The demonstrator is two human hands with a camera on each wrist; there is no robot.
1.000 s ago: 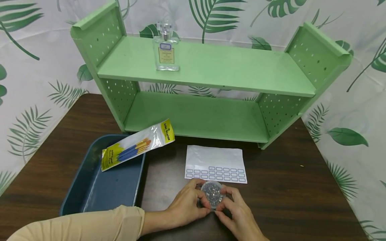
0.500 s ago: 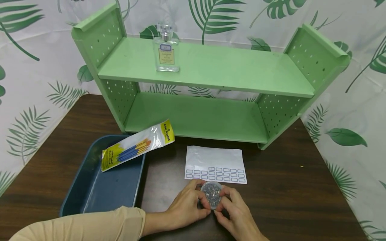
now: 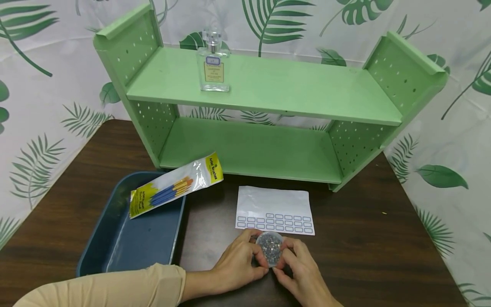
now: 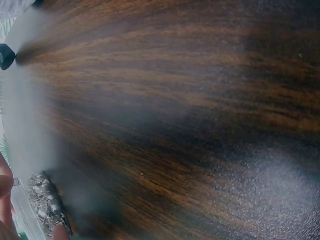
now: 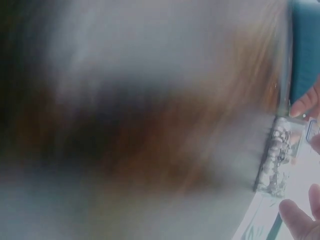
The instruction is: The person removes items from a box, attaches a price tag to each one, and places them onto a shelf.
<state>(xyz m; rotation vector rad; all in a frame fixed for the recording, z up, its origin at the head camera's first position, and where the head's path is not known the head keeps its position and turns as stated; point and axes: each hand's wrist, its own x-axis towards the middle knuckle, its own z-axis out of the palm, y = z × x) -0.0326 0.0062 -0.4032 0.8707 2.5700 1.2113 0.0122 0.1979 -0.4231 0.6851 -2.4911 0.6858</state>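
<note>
Both hands are at a small round clear container (image 3: 270,248) with shiny silver pieces inside. My left hand (image 3: 239,262) grips it from the left, index finger and thumb curled at its near side. From the right, my right hand (image 3: 303,273) pinches the rim and near edge, thumb meeting the left thumb. In the right wrist view, a small blue-bordered label (image 5: 311,131) shows at the container's side beside the fingers. The silver pieces (image 4: 46,202) lie along its bottom in the left wrist view. Just behind stands a white label sheet (image 3: 272,204) lying flat.
A blue tray (image 3: 82,251) sits at left, with a packet of artist brushes (image 3: 174,185) across its far rim. Behind is a green two-tier shelf (image 3: 299,89) bearing a glass perfume bottle (image 3: 214,70). All stand on a dark wooden table (image 3: 368,251).
</note>
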